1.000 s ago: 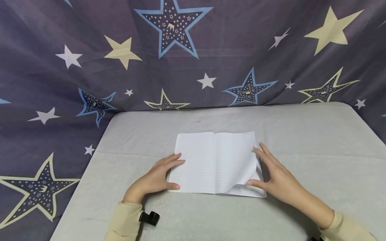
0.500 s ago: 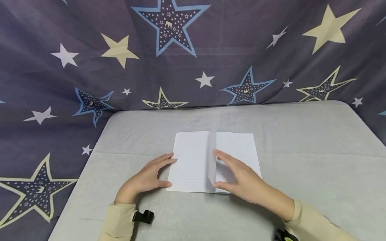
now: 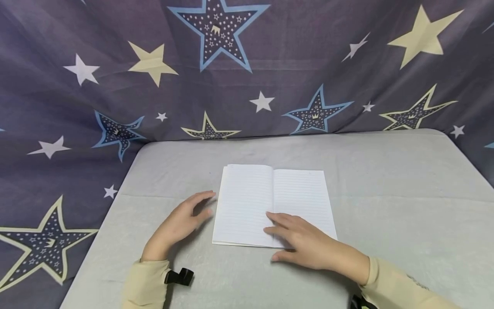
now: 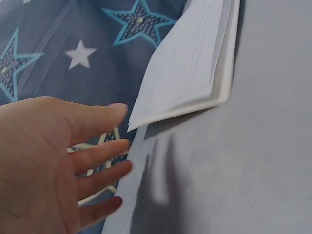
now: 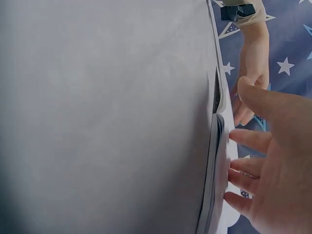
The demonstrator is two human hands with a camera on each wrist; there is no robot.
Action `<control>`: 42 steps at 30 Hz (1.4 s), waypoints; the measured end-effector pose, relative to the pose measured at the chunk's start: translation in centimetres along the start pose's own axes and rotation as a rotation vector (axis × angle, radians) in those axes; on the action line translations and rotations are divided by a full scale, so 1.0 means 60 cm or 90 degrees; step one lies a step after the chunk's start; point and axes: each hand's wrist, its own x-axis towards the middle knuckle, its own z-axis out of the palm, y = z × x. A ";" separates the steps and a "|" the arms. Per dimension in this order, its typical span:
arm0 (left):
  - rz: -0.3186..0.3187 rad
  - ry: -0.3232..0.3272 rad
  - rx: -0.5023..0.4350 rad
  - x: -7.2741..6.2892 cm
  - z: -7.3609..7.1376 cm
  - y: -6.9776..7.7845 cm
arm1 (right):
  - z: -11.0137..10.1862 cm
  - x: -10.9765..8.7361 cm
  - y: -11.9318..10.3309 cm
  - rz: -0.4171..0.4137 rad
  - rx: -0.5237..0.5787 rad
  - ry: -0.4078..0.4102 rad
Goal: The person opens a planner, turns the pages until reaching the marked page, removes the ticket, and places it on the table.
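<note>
An open notebook (image 3: 247,197) with white ruled pages lies flat on the pale cloth, its fold running down the middle. My right hand (image 3: 302,240) is spread over the lower part of the notebook near the fold, fingers extended and holding nothing; the right wrist view shows its fingertips right at the page surface (image 5: 222,170). Just off the notebook's left edge is my left hand (image 3: 179,223), thumb and fingers apart with nothing between them. In the left wrist view a corner of the stacked pages (image 4: 180,73) rises beyond that hand's thumb.
A light grey cloth (image 3: 386,206) covers the table under the notebook. Behind and to the left hangs a dark curtain (image 3: 293,56) printed with stars. Each sleeve has a black wrist device, the left one (image 3: 180,277) near the table front.
My right hand has swept a page from right to left over the fold and now rests low by the middle. The left hand has drawn back off the left page edge.
</note>
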 end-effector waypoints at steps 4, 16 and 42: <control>0.049 -0.003 0.013 0.007 0.016 0.012 | -0.002 -0.004 0.003 -0.018 0.003 -0.014; 0.068 -0.116 0.140 0.007 0.049 0.021 | -0.026 -0.069 0.048 -0.014 0.010 0.100; 0.073 -0.128 0.118 0.007 0.043 0.011 | -0.049 -0.109 0.110 0.145 -0.055 0.145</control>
